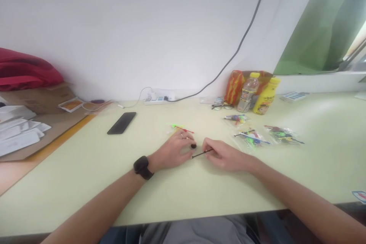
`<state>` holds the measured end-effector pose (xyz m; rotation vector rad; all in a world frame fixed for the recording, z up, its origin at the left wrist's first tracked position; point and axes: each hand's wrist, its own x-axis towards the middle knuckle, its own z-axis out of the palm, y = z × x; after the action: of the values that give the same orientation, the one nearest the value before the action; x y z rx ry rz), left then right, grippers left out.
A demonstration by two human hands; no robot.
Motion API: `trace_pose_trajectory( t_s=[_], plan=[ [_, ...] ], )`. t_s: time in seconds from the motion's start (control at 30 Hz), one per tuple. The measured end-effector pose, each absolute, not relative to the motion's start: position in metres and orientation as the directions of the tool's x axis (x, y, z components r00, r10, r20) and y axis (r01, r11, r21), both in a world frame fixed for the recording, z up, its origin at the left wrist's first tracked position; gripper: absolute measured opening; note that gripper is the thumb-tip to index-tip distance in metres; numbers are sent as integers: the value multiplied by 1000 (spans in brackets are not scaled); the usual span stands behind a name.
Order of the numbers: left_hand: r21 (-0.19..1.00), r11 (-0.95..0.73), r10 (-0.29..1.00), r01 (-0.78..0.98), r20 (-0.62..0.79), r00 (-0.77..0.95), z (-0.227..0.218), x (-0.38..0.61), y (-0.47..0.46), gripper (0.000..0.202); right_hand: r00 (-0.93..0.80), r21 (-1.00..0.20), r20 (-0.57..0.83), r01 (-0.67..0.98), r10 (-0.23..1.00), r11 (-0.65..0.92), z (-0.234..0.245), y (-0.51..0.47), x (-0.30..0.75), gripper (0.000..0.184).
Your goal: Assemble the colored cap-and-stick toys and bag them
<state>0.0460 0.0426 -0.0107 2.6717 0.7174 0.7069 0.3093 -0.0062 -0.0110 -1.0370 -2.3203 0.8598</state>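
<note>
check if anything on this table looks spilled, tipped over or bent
Nothing stands out: the yellow-capped clear plastic bottle and the yellow plastic bottle stand upright, no spill shows, and the thin black stick in the right hand looks straight.

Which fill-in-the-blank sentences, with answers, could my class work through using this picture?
1. The right hand holds a thin stick that is ____ in colour.
2. Both bottles have ____ caps.
3. Seen from the wearer's side, the phone lies to the ____ of the bottles.
Missing words: black; yellow; left.
</note>
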Motion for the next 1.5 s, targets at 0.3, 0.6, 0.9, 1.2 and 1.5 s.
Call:
trace_pose_trajectory(
  t_s=[0.3,0.6,0.9,1.2,1.5],
  plan=[
    [646,-666,656,372,271,704,-21,46,44,12,-598,-705,302,384,742,596,-23,-1,301,19],
    [813,-552,658,183,290,695,-28,54,41,23,-483,-785,381,282,789,551,-27,0,298,10],
    [821,-549,650,156,303,697,-24,55,37,27,-470,-781,358,323,807,535,-29,2,301,11],
    [819,-552,660,158,313,683,-19,59,30,21,-523,-798,264,353,810,488,-29,-2,297,12],
    [774,-601,650,199,329,685,-21,59,31,21,-526,-796,244,371,815,478,-29,-1,298,10]
  ],
)
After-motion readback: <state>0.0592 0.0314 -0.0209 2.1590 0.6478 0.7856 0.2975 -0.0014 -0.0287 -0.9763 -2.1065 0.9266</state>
